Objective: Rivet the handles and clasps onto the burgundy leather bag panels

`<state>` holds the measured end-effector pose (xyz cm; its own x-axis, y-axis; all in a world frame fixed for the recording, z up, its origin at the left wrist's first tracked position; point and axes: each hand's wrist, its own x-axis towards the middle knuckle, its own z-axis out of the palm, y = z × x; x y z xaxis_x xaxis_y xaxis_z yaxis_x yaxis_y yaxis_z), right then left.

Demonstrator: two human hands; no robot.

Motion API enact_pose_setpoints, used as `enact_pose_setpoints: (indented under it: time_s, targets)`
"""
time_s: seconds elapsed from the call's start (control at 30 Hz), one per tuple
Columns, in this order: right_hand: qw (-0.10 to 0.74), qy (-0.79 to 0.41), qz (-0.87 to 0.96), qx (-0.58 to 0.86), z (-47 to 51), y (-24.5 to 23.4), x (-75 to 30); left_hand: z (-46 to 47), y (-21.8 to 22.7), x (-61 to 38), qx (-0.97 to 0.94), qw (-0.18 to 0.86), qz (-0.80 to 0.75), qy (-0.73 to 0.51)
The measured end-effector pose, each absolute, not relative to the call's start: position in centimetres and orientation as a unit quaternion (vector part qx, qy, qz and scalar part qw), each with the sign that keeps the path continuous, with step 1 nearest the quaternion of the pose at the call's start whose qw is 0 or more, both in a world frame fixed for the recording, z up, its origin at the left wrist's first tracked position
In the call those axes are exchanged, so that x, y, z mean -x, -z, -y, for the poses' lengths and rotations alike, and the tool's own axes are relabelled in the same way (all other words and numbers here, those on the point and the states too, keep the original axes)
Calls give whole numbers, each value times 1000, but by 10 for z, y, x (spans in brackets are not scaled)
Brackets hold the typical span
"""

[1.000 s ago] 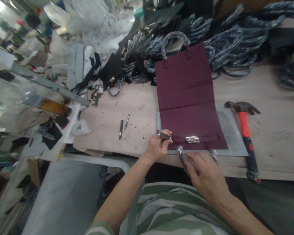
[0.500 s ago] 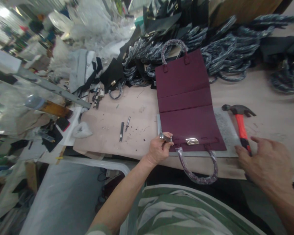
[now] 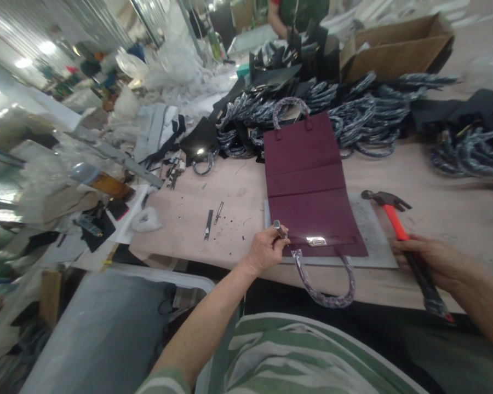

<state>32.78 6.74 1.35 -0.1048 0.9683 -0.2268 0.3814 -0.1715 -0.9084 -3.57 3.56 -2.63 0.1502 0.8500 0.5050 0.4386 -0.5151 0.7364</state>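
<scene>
workbench (image 3: 456, 213): bag (image 3: 308, 186) btw hands

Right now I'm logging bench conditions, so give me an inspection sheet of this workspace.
Surface: pale wooden bench, grey mat under the bag.
Job's things: flat maroon leather handbag, silver clasp; red-handled hammer.
Clutter: heaped wrapped dark handles, small metal tools.
Grippers: left hand pinches a metal punch; right hand grips the hammer.
Cables: nothing seen.
Surroundings: cardboard box, plastic sheeting.

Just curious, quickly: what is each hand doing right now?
Left hand: closed on a small metal tool.
Right hand: closed on the hammer.
</scene>
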Motion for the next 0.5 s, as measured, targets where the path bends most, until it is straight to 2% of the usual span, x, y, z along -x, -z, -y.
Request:
enact_pose_setpoints:
  time_s: [0.1, 0.2, 0.37, 0.5]
  targets:
    - [274, -660, 455, 531, -73, -16, -335, -36, 26, 37, -730, 215, -443, -474]
    - [307, -680, 390, 540, -76, -22, -331, -35, 26, 35, -733, 207, -442, -474]
    - [365, -626, 345, 597, -64, -59, -288, -34, 27, 32, -732, 202, -451, -469]
    - [427, -455, 474, 620, -41, -113, -246, -33, 27, 32, -738, 205, -460, -449]
